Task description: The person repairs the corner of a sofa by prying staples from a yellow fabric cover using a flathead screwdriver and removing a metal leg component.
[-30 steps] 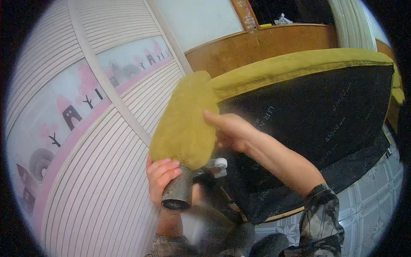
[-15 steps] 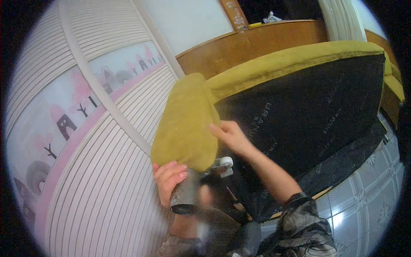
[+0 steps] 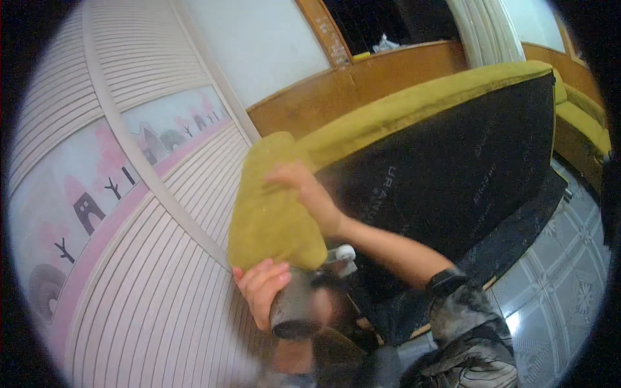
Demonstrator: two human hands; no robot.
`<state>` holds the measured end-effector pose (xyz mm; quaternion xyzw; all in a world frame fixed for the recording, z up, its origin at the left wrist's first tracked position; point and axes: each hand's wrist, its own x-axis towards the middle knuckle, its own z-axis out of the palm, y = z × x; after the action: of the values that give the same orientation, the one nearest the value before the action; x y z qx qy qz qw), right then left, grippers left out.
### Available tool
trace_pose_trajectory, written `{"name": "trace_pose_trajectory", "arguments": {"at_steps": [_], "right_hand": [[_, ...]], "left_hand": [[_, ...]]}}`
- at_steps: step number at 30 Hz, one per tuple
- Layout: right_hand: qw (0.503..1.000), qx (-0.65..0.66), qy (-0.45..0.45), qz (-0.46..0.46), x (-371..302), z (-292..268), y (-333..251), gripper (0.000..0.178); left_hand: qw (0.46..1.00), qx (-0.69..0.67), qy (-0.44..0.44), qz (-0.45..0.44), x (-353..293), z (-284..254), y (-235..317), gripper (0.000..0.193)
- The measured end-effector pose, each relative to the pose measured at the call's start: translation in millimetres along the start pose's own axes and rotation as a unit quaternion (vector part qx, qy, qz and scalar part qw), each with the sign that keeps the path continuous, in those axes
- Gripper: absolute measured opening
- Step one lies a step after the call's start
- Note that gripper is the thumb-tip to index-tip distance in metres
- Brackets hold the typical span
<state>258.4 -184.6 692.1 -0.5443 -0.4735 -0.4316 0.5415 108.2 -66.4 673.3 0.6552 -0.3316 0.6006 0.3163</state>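
Note:
My left hand (image 3: pixel 261 289) is wrapped round a grey cylinder (image 3: pixel 292 312) with a dark round end toward me. Its far end meets the lower edge of a mustard-yellow sofa armrest (image 3: pixel 275 226), where my left fingertips lie too. I cannot make out what kind of thing the cylinder is. My right hand (image 3: pixel 309 197), slightly blurred, rests over the upper part of the armrest with its fingers stretched out and holds nothing. Beside the armrest's lower corner, a white round piece (image 3: pixel 345 253) sticks out on a short bracket.
The sofa's black cloth underside (image 3: pixel 446 174) faces me, with its yellow edge (image 3: pixel 420 110) above. On the left stands a slatted white door (image 3: pixel 149 278) with a pink painted band. Grey patterned tiles (image 3: pixel 550 278) cover the floor at right. Another yellow seat (image 3: pixel 582 126) stands beyond.
My right hand has moved up and left, from the armrest's side edge onto its upper face. My left hand keeps its hold on the cylinder. The view has shifted a little.

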Motion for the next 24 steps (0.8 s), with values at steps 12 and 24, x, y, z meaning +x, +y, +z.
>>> {"name": "trace_pose_trajectory", "arguments": {"at_steps": [12, 24], "right_hand": [[0.940, 0.196, 0.170, 0.222, -50, 52, 33, 0.052], [0.894, -0.185, 0.256, 0.316, -139, -1, -136, 0.013]], "left_hand": [[0.999, -0.023, 0.035, 0.001, -5, -2, -1, 0.049], [0.959, -0.073, 0.077, -0.262, -101, -57, 2, 0.055]]}}
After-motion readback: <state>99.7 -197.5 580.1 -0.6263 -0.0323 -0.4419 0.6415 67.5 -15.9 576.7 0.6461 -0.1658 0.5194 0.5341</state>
